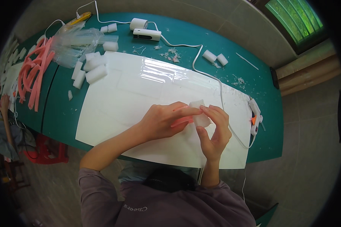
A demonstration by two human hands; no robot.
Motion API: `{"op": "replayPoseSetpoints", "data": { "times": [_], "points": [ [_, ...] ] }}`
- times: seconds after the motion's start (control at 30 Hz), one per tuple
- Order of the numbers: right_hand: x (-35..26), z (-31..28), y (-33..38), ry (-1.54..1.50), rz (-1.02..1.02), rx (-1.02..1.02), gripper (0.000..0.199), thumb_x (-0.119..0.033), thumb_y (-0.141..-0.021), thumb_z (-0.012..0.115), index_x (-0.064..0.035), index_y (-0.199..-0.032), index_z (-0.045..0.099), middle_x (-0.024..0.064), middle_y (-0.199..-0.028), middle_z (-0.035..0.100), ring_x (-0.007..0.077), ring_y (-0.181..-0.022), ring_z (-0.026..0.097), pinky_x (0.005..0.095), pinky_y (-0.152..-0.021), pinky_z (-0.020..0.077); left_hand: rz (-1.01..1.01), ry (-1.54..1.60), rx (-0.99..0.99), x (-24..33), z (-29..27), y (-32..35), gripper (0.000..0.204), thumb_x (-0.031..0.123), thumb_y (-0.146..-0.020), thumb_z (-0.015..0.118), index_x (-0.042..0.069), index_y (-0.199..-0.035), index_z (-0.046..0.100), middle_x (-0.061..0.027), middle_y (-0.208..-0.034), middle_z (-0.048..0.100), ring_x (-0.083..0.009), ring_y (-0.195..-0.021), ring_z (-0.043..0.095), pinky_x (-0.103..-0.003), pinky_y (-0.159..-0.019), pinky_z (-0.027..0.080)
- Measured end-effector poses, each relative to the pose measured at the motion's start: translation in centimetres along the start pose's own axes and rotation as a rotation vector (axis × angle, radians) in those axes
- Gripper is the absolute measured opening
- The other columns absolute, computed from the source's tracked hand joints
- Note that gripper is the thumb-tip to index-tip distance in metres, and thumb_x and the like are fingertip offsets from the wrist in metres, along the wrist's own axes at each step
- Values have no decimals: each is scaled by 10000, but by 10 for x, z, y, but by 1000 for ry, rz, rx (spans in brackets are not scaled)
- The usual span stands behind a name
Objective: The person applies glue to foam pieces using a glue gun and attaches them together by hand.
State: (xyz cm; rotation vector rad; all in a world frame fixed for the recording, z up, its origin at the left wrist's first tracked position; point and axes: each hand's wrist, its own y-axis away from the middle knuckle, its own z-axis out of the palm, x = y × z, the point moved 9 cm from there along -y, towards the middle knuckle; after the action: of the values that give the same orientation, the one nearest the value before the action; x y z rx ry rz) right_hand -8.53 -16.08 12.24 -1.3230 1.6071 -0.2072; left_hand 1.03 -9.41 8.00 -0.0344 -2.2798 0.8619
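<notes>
Over the white sheet (121, 102), both hands meet at a white foam block (202, 120). My right hand (217, 132) grips the block between thumb and fingers from its right side. Closed around a pink foam strip (182, 121), my left hand (161, 120) has its index finger reaching across to the block. The pink strip's end touches or lies just beside the block; my fingers hide where they meet. Right of my hands, a white glue gun (255, 115) with an orange part lies at the sheet's edge, its cord trailing away.
More white foam blocks (96, 74) are grouped at the sheet's left corner, with pink strips (36, 73) and a clear plastic bag (74, 47) beyond. A white power box (147, 34) stands at the back of the green table (272, 140). Another person's arm (5, 113) shows far left.
</notes>
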Motion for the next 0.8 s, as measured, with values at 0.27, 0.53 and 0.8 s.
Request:
{"op": "replayPoseSetpoints", "data": {
  "times": [0.27, 0.53, 0.8],
  "points": [
    [0, -2, 0, 46, -56, -7, 301, -150, -662, 709, -44, -935, 640, 75, -984, 625, 256, -940, 531, 326, -812, 418, -23, 178, -38, 1, -9, -7, 599, 248, -704, 626, 178, -1247, 381, -129, -1227, 435, -297, -902, 554, -361, -678, 465],
    [-4, -3, 3, 33, -70, -3, 305, -136, -641, 712, -44, -925, 648, 69, -979, 627, 244, -863, 508, 310, -767, 410, -136, -383, 365, -17, -72, -8, 712, 429, -845, 459, 119, -1397, 132, -186, -1446, 65, -376, -1331, 50, -613, -988, 35],
    [-3, -7, 5, 29, -49, 22, 276, -164, -670, 692, -44, -915, 648, 70, -970, 629, 247, -846, 502, 315, -759, 408, -228, -1261, 301, -12, -84, -11, 664, 483, -835, 447, 123, -1365, 274, -56, -1444, 186, -283, -1341, 101, -561, -1014, -62]
  ]
}}
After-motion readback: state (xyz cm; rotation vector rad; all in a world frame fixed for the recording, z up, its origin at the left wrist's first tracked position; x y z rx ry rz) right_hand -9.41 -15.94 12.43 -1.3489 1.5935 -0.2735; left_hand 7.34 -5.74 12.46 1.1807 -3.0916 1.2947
